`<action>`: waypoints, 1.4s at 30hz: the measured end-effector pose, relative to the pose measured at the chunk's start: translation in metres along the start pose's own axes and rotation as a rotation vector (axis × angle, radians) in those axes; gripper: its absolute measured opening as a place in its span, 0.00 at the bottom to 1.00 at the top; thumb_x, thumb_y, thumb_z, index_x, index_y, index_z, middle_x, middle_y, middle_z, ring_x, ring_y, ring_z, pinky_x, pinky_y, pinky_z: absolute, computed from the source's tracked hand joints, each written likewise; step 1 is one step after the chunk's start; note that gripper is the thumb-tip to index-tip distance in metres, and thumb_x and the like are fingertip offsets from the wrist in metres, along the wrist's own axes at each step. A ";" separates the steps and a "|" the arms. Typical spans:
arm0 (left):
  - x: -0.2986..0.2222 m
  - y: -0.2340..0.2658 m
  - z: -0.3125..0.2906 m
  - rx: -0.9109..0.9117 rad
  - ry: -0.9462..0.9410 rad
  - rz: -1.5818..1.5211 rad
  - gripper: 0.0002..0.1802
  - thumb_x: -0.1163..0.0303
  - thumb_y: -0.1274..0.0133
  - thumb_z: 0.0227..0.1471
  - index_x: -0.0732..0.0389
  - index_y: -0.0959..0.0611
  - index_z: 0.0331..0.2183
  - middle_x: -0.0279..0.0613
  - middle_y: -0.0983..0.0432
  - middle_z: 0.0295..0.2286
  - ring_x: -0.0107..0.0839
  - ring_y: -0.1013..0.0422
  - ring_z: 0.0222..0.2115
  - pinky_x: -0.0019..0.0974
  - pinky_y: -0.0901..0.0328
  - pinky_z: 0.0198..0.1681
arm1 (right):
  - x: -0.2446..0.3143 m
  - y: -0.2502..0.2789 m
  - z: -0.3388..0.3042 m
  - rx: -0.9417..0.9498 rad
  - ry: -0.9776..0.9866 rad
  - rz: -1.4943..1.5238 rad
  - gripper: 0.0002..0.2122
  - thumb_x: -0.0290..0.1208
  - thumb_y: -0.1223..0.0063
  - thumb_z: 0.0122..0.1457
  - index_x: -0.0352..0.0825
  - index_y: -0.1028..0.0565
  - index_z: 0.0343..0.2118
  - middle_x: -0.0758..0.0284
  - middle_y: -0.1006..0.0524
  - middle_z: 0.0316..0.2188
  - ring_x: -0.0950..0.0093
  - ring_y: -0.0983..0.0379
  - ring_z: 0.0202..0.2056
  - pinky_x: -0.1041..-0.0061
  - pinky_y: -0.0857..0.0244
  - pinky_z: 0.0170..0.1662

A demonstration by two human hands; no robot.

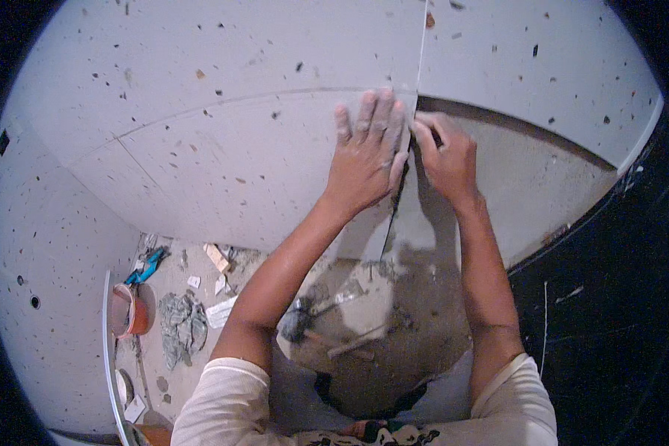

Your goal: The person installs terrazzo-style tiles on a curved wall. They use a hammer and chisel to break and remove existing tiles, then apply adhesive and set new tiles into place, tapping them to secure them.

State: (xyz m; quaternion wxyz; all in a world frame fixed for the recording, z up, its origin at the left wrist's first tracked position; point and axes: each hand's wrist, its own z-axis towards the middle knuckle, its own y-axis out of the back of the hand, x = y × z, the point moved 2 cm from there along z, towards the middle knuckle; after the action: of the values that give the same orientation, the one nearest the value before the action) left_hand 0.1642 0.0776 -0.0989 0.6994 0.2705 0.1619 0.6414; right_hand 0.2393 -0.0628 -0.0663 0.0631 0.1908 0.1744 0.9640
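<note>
My left hand (364, 160) lies flat on a pale speckled wall tile (230, 178), fingers stretched upward and dusted grey, close to the tile's right edge. Just across that edge is my right hand (452, 160), its fingers curled and the thumb and fingertips pinched at the tile's upper right corner. Whatever they pinch, if anything, is too small to make out. Beside this tile, a bare grey stretch of wall (528, 182) shows below another speckled tile (543, 67), whose lower edge casts a dark shadow. A thin vertical joint separates the upper tiles.
On the dusty floor to the left stand an orange bucket (135, 316) and a blue-handled tool (149, 266). A crumpled grey sheet (182, 327), a wood block (217, 258) and a dark-headed mallet (296, 321) lie there too. A black surface (602, 297) fills the right.
</note>
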 end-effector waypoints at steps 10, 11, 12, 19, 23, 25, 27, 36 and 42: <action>0.008 0.013 -0.027 0.040 -0.178 -0.112 0.48 0.50 0.43 0.50 0.61 0.44 0.64 0.53 0.56 0.65 0.51 0.63 0.67 0.61 0.71 0.66 | -0.028 -0.006 -0.045 0.269 -0.297 0.129 0.09 0.32 0.47 0.60 0.35 0.22 0.40 0.60 0.19 0.30 0.72 0.22 0.27 0.70 0.29 0.34; 0.011 0.014 -0.033 0.001 -0.124 -0.104 0.42 0.57 0.42 0.49 0.62 0.38 0.60 0.56 0.49 0.62 0.53 0.55 0.63 0.59 0.59 0.62 | -0.029 -0.012 -0.063 0.307 -0.317 0.130 0.10 0.32 0.48 0.60 0.35 0.24 0.41 0.60 0.20 0.29 0.71 0.22 0.26 0.70 0.29 0.33; 0.006 0.024 -0.026 -0.047 -0.071 -0.106 0.35 0.64 0.41 0.47 0.63 0.32 0.56 0.58 0.43 0.58 0.55 0.46 0.59 0.56 0.48 0.58 | -0.029 -0.014 -0.085 0.343 -0.337 0.118 0.10 0.32 0.49 0.60 0.35 0.25 0.43 0.60 0.20 0.28 0.70 0.23 0.25 0.69 0.29 0.32; 0.033 0.009 -0.036 -0.029 0.100 0.093 0.50 0.51 0.40 0.48 0.61 0.44 0.64 0.60 0.61 0.65 0.60 0.65 0.66 0.65 0.67 0.64 | -0.092 -0.045 -0.352 1.461 -0.526 -0.147 0.20 0.40 0.49 0.59 0.38 0.31 0.53 0.51 0.24 0.43 0.54 0.26 0.44 0.54 0.33 0.48; 0.036 -0.018 -0.042 -0.119 0.117 0.173 0.58 0.35 0.44 0.45 0.62 0.47 0.65 0.60 0.66 0.66 0.60 0.71 0.66 0.68 0.75 0.63 | -0.100 -0.034 -0.456 1.437 -0.445 -0.134 0.26 0.41 0.43 0.54 0.39 0.33 0.55 0.52 0.28 0.51 0.52 0.29 0.50 0.54 0.35 0.52; 0.025 -0.027 -0.038 -0.146 0.173 0.124 0.63 0.30 0.45 0.43 0.64 0.48 0.65 0.63 0.68 0.65 0.61 0.72 0.66 0.70 0.76 0.62 | -0.095 -0.026 -0.468 1.463 -0.358 -0.183 0.28 0.41 0.42 0.53 0.38 0.34 0.57 0.52 0.28 0.51 0.50 0.30 0.50 0.53 0.35 0.52; 0.015 -0.035 -0.032 -0.180 0.198 0.094 0.66 0.28 0.45 0.41 0.65 0.50 0.65 0.65 0.70 0.65 0.63 0.74 0.66 0.71 0.77 0.61 | -0.111 -0.028 -0.490 1.360 -0.128 -0.205 0.30 0.39 0.41 0.52 0.38 0.36 0.58 0.52 0.29 0.51 0.49 0.30 0.49 0.52 0.35 0.52; 0.011 -0.036 -0.028 -0.159 0.268 0.197 0.63 0.33 0.44 0.43 0.66 0.50 0.65 0.65 0.67 0.65 0.61 0.72 0.66 0.69 0.75 0.62 | -0.142 -0.062 -0.548 1.631 -0.299 -0.228 0.22 0.38 0.43 0.51 0.34 0.28 0.49 0.50 0.27 0.47 0.49 0.30 0.48 0.51 0.35 0.51; 0.025 -0.042 -0.036 -0.165 0.255 0.136 0.75 0.19 0.50 0.32 0.62 0.56 0.67 0.64 0.76 0.65 0.62 0.83 0.65 0.68 0.90 0.58 | -0.141 -0.040 -0.497 1.263 -0.554 0.002 0.21 0.33 0.39 0.48 0.36 0.27 0.46 0.52 0.26 0.47 0.53 0.30 0.49 0.60 0.36 0.55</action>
State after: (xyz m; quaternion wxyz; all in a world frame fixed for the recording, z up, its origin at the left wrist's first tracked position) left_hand 0.1810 0.1067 -0.1493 0.6479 0.1390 0.1775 0.7276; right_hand 0.1772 -0.2074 -0.5594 -0.0188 0.4305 0.6799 0.5933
